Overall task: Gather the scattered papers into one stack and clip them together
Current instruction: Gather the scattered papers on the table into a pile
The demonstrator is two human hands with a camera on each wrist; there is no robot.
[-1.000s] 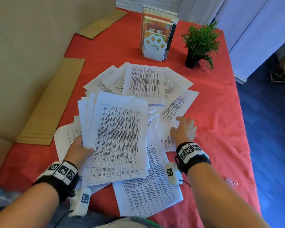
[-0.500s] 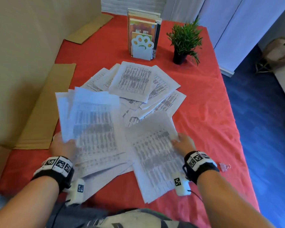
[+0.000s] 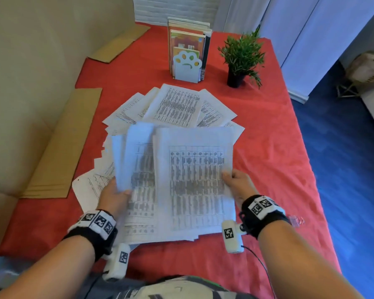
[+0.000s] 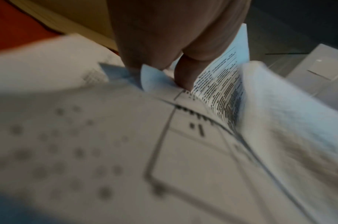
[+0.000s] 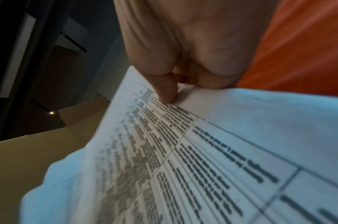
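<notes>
Printed white sheets with tables cover the middle of the red table. My left hand [image 3: 115, 194] grips a lifted bundle of sheets [image 3: 136, 169] by its left edge, thumb on top; the left wrist view shows the thumb [image 4: 183, 72] pressed on the bundle [image 4: 125, 144]. My right hand [image 3: 235, 182] pinches another batch of sheets [image 3: 194, 180] at its right edge, laid over the left bundle. In the right wrist view my thumb [image 5: 164, 89] pins these sheets [image 5: 183, 159]. More loose papers [image 3: 177, 104] lie fanned out beyond. A clear binder clip [image 3: 297, 220] lies by my right wrist.
A book holder with a paw-shaped end [image 3: 187, 65] and a small potted plant [image 3: 242, 59] stand at the far side. Flat cardboard pieces [image 3: 61, 152] lie along the left edge, next to a beige wall. The table's right edge drops to a blue floor [image 3: 343, 169].
My right hand picked up a batch of sheets from the table and carried it left onto the bundle in my left hand. Both batches now overlap in front of me.
</notes>
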